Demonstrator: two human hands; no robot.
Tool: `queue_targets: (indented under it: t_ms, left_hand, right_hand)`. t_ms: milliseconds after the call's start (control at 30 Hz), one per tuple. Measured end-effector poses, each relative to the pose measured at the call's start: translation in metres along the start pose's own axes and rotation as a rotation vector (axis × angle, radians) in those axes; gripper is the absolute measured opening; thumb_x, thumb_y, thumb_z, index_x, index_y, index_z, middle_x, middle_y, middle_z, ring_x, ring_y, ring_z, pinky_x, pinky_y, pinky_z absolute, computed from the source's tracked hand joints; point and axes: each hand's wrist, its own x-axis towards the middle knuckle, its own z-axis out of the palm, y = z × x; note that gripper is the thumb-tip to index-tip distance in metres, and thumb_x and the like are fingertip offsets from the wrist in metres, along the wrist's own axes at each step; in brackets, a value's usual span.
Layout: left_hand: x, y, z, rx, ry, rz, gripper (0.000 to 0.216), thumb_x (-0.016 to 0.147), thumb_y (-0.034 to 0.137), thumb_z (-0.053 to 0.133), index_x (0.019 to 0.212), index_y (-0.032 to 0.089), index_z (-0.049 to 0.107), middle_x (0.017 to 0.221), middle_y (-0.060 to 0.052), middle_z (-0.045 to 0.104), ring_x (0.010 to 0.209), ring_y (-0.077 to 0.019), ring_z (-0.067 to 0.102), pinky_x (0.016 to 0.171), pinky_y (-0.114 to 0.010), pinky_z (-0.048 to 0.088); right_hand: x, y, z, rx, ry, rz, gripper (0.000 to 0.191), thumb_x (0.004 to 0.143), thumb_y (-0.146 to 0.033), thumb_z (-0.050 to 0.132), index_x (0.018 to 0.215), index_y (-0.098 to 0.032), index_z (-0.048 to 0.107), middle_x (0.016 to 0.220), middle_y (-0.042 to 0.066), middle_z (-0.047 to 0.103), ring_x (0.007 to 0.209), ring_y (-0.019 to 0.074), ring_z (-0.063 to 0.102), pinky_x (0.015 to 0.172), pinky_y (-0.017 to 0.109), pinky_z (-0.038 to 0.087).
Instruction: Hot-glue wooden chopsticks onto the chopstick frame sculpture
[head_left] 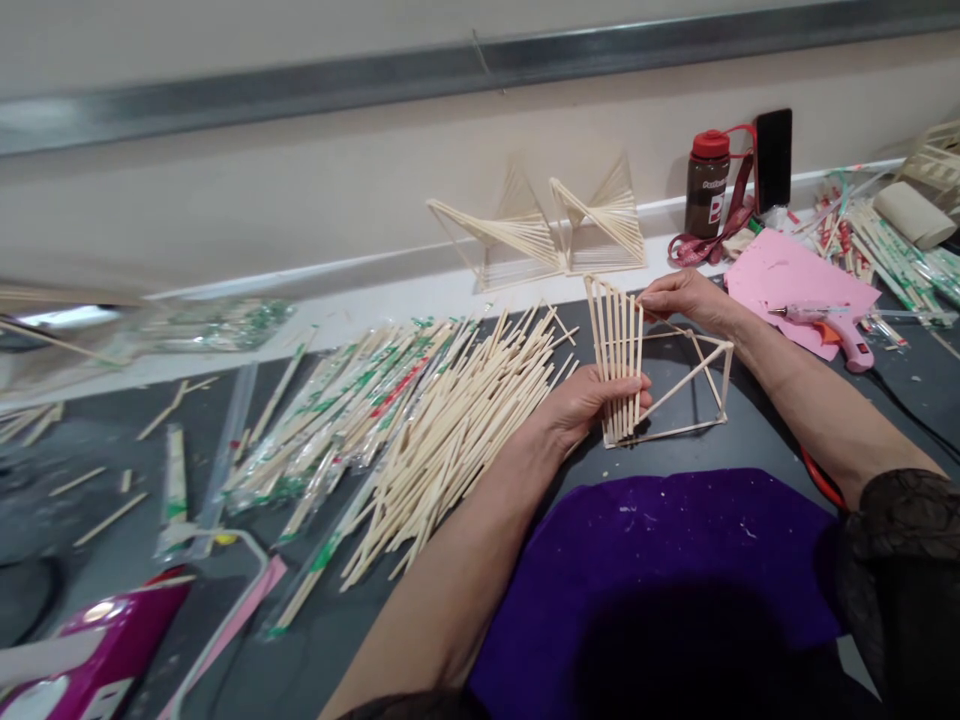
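A frame of glued wooden sticks stands on the dark table in front of me, with a fan of upright sticks on its left side. My left hand grips the lower part of that fan, thumb across the sticks. My right hand pinches the top edge of the frame. A big loose pile of bare wooden sticks lies just left of my left hand.
Wrapped chopsticks spread left of the pile. Two finished stick structures lean on the wall. A glue gun lies on pink paper at right, beside a red-capped bottle and black phone. Purple cloth lies near me.
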Motion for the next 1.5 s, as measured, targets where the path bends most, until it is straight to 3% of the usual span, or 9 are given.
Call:
queue_targets:
  t_ms: [433,600,700,800,933,1033,1200,1367,1500]
  left_hand:
    - [-0.004,0.001,0.004,0.013,0.017,0.015,0.017,0.068,0.020,0.080,0.078,0.011,0.070,0.063,-0.005,0.070,0.054,-0.0140,0.062,0.053,-0.025,0.050]
    - [-0.004,0.000,0.002,0.013,0.015,0.025,0.019,0.066,0.021,0.081,0.079,0.011,0.071,0.065,-0.006,0.071,0.055,-0.0148,0.062,0.054,-0.027,0.050]
    - [-0.003,0.000,0.000,0.009,-0.010,0.033,0.022,0.064,0.022,0.083,0.079,0.010,0.070,0.065,-0.007,0.071,0.055,-0.0147,0.062,0.054,-0.027,0.049]
    - [-0.001,-0.001,-0.001,0.019,-0.026,0.044,0.023,0.065,0.023,0.083,0.080,0.010,0.070,0.066,-0.007,0.071,0.056,-0.0150,0.063,0.055,-0.026,0.050]
    - [0.002,0.001,-0.003,0.055,0.001,0.055,0.020,0.066,0.021,0.082,0.079,0.011,0.070,0.064,-0.006,0.071,0.055,-0.0146,0.064,0.053,-0.024,0.050]
    - [0.003,0.003,-0.002,0.079,0.015,0.058,0.018,0.067,0.019,0.080,0.079,0.010,0.070,0.063,-0.006,0.071,0.054,-0.0136,0.063,0.052,-0.022,0.049]
    - [0.002,0.006,0.003,0.090,0.037,0.066,0.015,0.066,0.016,0.079,0.076,0.010,0.070,0.060,-0.005,0.069,0.051,-0.0130,0.062,0.048,-0.021,0.049]
    - [0.003,0.006,0.005,0.094,0.034,0.072,0.015,0.066,0.016,0.079,0.076,0.009,0.069,0.060,-0.006,0.069,0.048,-0.0131,0.061,0.046,-0.022,0.048]
    - [0.004,0.006,0.004,0.097,0.036,0.073,0.014,0.065,0.014,0.080,0.074,0.011,0.069,0.061,-0.007,0.071,0.050,-0.0137,0.062,0.049,-0.022,0.051]
  right_hand:
    - [0.002,0.003,-0.003,0.029,-0.001,0.037,0.023,0.078,-0.034,0.074,0.075,-0.012,0.074,0.066,0.003,0.067,0.062,0.0096,0.054,0.057,0.024,0.040]
    - [0.001,-0.011,-0.015,0.001,0.200,0.096,0.014,0.081,-0.026,0.074,0.086,-0.013,0.074,0.079,0.007,0.073,0.069,0.0125,0.064,0.059,0.023,0.044]
    - [-0.001,-0.031,-0.030,-0.058,0.330,0.088,0.004,0.081,-0.015,0.072,0.079,-0.011,0.070,0.071,0.005,0.069,0.061,0.0099,0.059,0.053,0.022,0.041]
    - [-0.010,-0.059,-0.050,-0.124,0.378,0.058,0.016,0.082,-0.009,0.069,0.068,-0.013,0.063,0.063,0.003,0.064,0.054,0.0079,0.053,0.050,0.022,0.037]
    - [-0.043,-0.094,-0.073,-0.230,0.467,-0.034,0.020,0.082,-0.015,0.072,0.066,-0.015,0.061,0.061,0.001,0.060,0.053,0.0073,0.052,0.052,0.023,0.038]
    - [-0.081,-0.102,-0.085,-0.302,0.552,-0.044,0.018,0.081,-0.017,0.072,0.067,-0.015,0.061,0.061,0.000,0.059,0.055,0.0068,0.052,0.053,0.022,0.038]
    - [-0.157,-0.074,-0.113,-0.329,0.744,0.050,0.016,0.075,-0.024,0.071,0.066,-0.016,0.061,0.059,0.001,0.060,0.052,0.0079,0.051,0.048,0.023,0.038]
    - [-0.225,-0.035,-0.141,-0.480,1.088,0.232,0.015,0.071,-0.028,0.067,0.064,-0.016,0.061,0.056,0.002,0.058,0.049,0.0113,0.052,0.047,0.026,0.038]
    - [-0.233,-0.012,-0.134,-0.642,0.899,0.368,0.022,0.073,-0.036,0.070,0.064,-0.018,0.065,0.055,0.004,0.058,0.050,0.0150,0.053,0.050,0.029,0.037]
